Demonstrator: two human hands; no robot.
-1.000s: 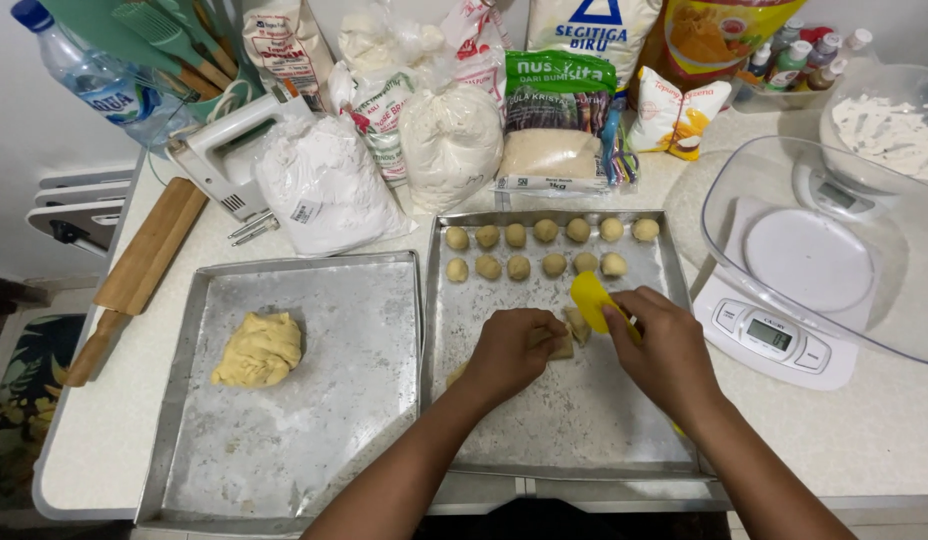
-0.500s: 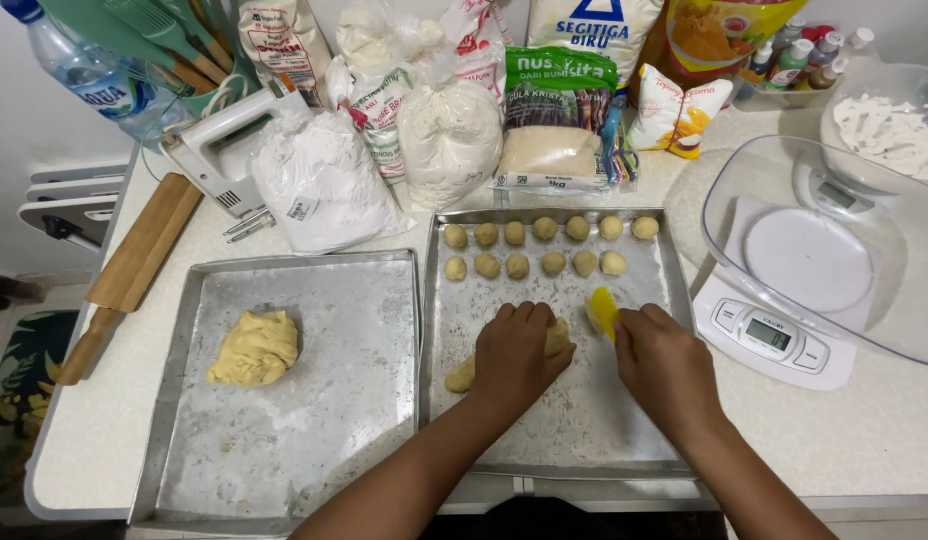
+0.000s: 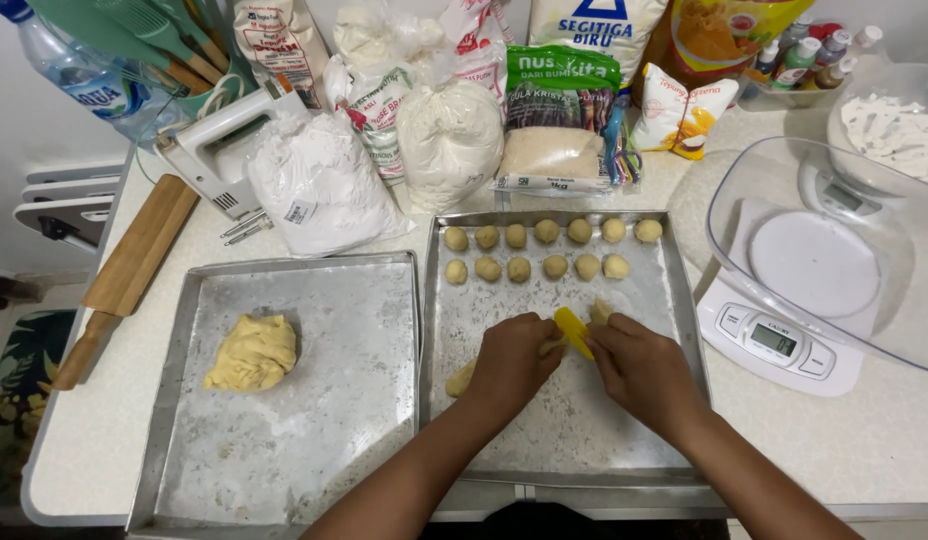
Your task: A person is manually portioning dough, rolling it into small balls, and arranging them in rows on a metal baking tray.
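Pinching a yellow cutter (image 3: pixel 574 331), the right hand (image 3: pixel 644 372) slices a dough log (image 3: pixel 464 378) that the curled left hand (image 3: pixel 511 358) steadies on the right tray (image 3: pixel 564 440) (balls (image 3: pixel 549 249) lined above).

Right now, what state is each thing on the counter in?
left hand: pressing on a dough strip
right hand: gripping the yellow cutter
dough strip: lying on the right tray
dough balls: in two rows
dough lump: uncut on the left tray
scale: display lit, clear bowl empty
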